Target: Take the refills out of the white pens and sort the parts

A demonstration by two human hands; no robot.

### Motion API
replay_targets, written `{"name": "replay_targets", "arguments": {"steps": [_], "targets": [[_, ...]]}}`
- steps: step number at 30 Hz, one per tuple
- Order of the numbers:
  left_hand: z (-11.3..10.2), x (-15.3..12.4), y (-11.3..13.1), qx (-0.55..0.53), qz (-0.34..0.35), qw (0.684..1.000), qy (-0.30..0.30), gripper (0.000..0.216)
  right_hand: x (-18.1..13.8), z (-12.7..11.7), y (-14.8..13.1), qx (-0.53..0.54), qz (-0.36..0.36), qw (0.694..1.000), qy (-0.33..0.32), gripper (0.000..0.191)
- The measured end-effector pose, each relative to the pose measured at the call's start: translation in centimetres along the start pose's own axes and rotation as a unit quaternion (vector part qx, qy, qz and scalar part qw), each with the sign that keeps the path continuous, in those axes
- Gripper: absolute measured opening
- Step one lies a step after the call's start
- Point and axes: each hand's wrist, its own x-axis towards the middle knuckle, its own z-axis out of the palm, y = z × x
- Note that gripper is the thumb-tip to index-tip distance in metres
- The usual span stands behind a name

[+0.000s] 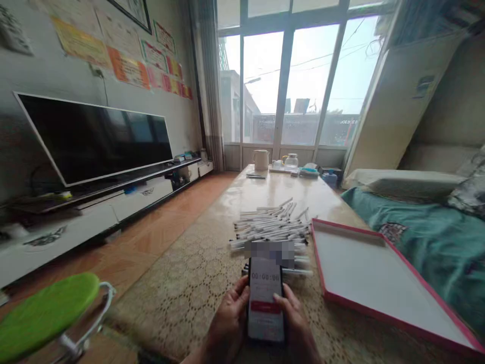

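Both hands hold a smartphone [265, 323] upright above the near part of the table. My left hand [232, 314] wraps its left edge. My right hand [297, 318] grips the right edge, with the thumb over the screen. The lit screen reads 00:00:00 with a red bar below; a blurred patch hides its top. Just beyond the phone lies a loose pile of thin white sticks with dark tips, perhaps pens [271, 230]. To the right of the pile rests a shallow pink-rimmed box or lid [318, 258] with a white inside.
The long table [178, 283] has a patterned cover. A beige pitcher [261, 160] and a glass teapot [291, 161] stand at its far end. Left are a green stool [49, 313] and a television [102, 141] on a low cabinet; right, a teal-covered sofa [428, 237].
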Motion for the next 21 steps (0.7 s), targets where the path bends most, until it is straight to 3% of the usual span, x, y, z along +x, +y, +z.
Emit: {"name": "replay_targets", "arguments": {"steps": [21], "targets": [[-0.6,0.3,-0.4,0.004,0.001,1.000,0.006,0.024,-0.6,1.1,-1.4,0.059,0.043,0.997,-0.009,0.040]]}}
